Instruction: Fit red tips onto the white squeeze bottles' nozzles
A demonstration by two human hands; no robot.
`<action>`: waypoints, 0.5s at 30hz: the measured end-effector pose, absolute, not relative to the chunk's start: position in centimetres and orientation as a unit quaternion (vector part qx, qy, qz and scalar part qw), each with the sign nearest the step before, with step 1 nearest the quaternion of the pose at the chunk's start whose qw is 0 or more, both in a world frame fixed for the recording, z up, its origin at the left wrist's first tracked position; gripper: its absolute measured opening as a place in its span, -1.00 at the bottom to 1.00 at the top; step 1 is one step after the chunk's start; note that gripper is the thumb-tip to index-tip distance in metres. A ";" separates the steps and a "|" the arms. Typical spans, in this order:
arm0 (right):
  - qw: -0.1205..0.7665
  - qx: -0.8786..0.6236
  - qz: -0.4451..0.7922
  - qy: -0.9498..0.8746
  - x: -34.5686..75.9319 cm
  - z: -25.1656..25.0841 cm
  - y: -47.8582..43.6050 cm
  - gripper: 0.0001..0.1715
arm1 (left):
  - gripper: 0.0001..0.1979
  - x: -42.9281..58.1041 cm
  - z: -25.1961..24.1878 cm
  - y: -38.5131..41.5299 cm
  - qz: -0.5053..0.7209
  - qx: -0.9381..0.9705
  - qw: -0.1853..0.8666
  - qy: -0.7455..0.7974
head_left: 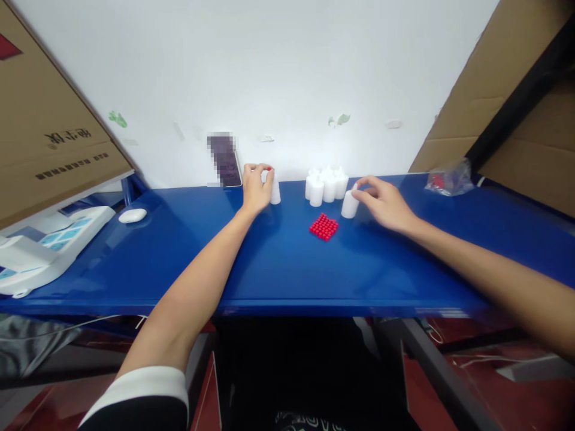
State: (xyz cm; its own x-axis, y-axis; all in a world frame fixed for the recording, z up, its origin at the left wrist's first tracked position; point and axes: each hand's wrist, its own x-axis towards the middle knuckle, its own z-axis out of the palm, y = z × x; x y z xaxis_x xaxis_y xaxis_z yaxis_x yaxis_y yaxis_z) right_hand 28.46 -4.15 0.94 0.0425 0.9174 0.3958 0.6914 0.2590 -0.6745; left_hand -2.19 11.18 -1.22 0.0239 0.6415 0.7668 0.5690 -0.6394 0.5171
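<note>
My left hand [257,188] is closed at the back of the table, its fingertips around the top of a small white bottle [275,194]. A speck of red shows at those fingertips; whether it is a cap on the bottle is too small to tell. My right hand [384,202] pinches the narrow tip of another white bottle [349,205], which stands upright on the blue table. Between my hands, a cluster of several white bottles [328,185] with pointed tips stands near the wall. In front of them lies a square patch of small red pieces [324,227].
A phone [229,160] leans against the white wall. At the left are a white earbud case [133,215] and a white power strip [67,242]. A clear plastic bag [449,179] with red bits lies at the right back. Cardboard [58,114] stands at both sides.
</note>
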 end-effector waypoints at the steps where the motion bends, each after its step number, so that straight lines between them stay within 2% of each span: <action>1: 0.413 -0.595 0.136 -0.676 28.5 1.0 -4.2 -0.74 | -0.83 -2.3 -1.3 11.1 0.551 0.716 0.025 0.427; 5: 0.409 -0.607 0.140 -0.666 28.4 1.2 -4.4 -0.74 | -0.76 -2.4 -0.4 9.9 0.588 0.696 -0.037 0.410; 8: 0.405 -0.614 0.134 -0.664 28.2 1.1 -4.4 -0.76 | -0.80 -1.5 1.2 7.8 0.586 0.730 -0.053 0.348; 11: 0.400 -0.613 0.124 -0.670 28.1 1.1 -4.4 -0.78 | -0.77 0.7 2.1 5.0 0.488 0.832 -0.003 0.264; 15: 0.394 -0.604 0.107 -0.684 28.0 1.0 -4.6 -0.75 | -0.71 3.7 1.1 2.0 0.300 0.939 0.041 0.161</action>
State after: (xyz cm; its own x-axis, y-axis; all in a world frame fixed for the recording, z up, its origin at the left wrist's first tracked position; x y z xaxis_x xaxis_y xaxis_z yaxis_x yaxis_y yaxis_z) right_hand 28.02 -4.55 1.03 0.0401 0.9112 0.4101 0.7422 0.2476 -0.6227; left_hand 3.74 1.98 1.08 0.7677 0.3279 0.5505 0.2784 -0.9445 0.1744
